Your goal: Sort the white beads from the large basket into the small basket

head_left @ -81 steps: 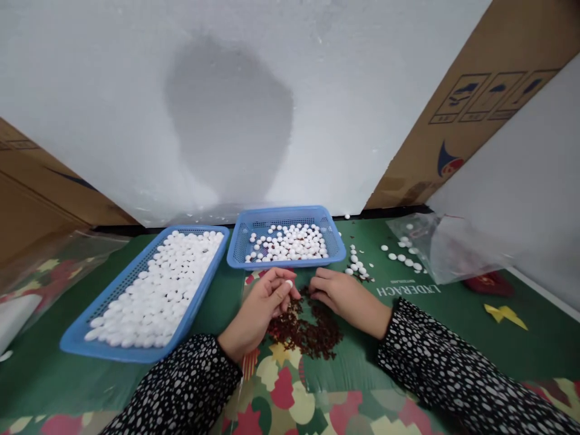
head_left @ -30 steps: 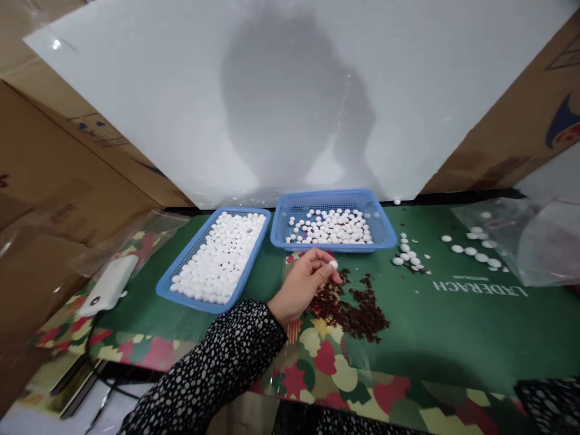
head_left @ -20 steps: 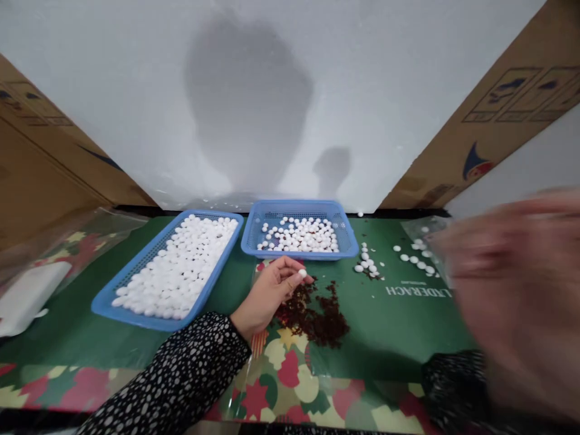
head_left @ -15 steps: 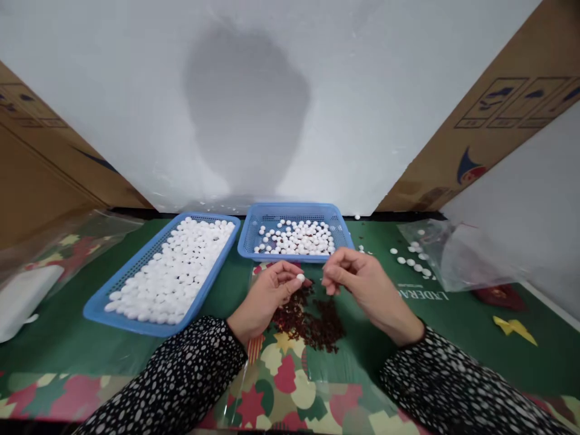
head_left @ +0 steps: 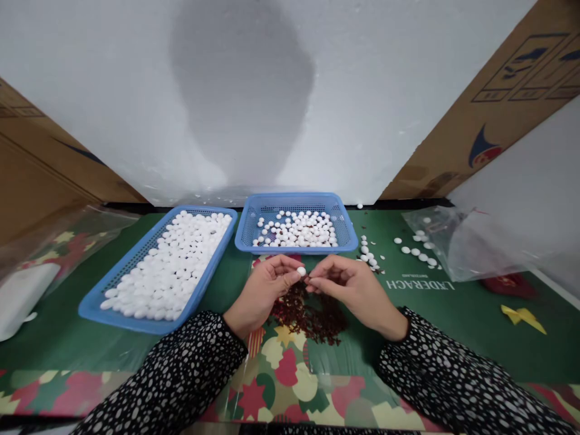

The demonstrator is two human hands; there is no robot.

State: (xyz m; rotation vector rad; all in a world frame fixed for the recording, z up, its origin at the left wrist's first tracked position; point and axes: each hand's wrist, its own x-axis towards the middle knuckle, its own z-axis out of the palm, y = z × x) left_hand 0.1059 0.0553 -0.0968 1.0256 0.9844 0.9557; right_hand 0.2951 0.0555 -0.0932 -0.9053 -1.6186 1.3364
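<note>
My left hand (head_left: 267,289) pinches a small white ball (head_left: 301,272) between thumb and fingertips. Right beside that ball, the thumb and fingers of my right hand (head_left: 357,290) are pressed together in a pinch; whatever they hold is too small to make out. Below both hands lies a loose pile of small dark reddish-brown pieces (head_left: 312,317). Just behind the hands stands a blue perforated basket (head_left: 296,249) with many white balls, some showing dark spots. To the left, a longer blue basket (head_left: 131,326) is heaped with plain-looking white balls.
Loose white balls (head_left: 417,251) lie at the right by a clear plastic bag (head_left: 471,241). Further right are a dark red item (head_left: 507,284) and a yellow scrap (head_left: 523,318). A white object (head_left: 27,296) sits at the far left. White panel and cardboard close off the back.
My right hand has moved left, bringing its fingertips up to the white ball in my left hand. The view has shifted slightly. My left hand keeps its pinch.
</note>
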